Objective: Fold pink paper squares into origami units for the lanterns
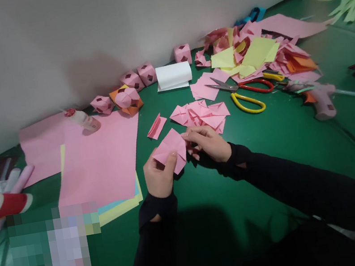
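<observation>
A creased pink paper square (pixel 173 145) is held up over the green table. My left hand (pixel 159 174) grips it from the lower left, the thumb pressed on its face. At its right corner, my right hand (pixel 209 142) pinches the edge between thumb and fingertips. Just beyond the hands lie a small folded pink paper strip (pixel 156 126) and a pile of folded pink paper pieces (pixel 201 114). Further back, several pink paper cubes (pixel 183 54) with diamond-shaped openings stand along the wall.
Scissors with red and yellow handles (pixel 249 102), a glue gun (pixel 324 101) with its cord, and a heap of paper scraps (pixel 256 56) lie to the right. Left are pink sheets (pixel 101 164), a small bottle (pixel 84 121) and a cup (pixel 0 205). A white roll (pixel 174 75) sits behind.
</observation>
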A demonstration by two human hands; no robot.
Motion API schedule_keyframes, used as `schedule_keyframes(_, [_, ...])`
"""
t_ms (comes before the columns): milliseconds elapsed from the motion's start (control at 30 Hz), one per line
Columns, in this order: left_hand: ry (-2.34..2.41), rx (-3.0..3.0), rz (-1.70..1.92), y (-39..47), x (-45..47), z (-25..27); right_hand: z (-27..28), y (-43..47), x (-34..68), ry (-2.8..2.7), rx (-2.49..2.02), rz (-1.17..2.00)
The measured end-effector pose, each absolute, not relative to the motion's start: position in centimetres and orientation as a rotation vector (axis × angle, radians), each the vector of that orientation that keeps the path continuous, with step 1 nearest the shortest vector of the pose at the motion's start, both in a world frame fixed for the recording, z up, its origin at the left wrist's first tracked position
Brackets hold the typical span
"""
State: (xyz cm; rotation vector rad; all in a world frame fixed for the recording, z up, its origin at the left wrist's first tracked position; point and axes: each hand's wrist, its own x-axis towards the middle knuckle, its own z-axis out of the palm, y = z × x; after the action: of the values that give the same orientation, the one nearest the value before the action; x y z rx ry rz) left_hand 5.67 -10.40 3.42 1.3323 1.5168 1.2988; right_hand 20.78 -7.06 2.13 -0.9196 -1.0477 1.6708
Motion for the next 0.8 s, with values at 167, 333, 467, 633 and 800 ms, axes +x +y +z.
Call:
schedule_keyframes(167, [1.514,1.335,1.311,-10.0,5.3,2.9,2.5,-7.0,20.8,-1.055,-0.979,1.695])
schedule_keyframes(333, [1.541,1.349,1.334,-9.6,4.8,2.0,3.0,-7.3,20.9,-1.267,-0.999,1.724])
schedule_keyframes(467, [1.567,1.309,1.380,-9.7,5.2,2.2,2.9,-7.4,20.9,-1.307,-0.988,1.725])
schedule_keyframes(633, [1.623,1.267,1.376,-10.2,5.8,3.1,2.8,-7.4,20.7,-1.317,-1.029,1.704])
schedule_keyframes(800, [1.622,1.270,1.363,-10.2,5.8,3.2,2.9,-7.5,20.6,-1.295,-1.057,1.685])
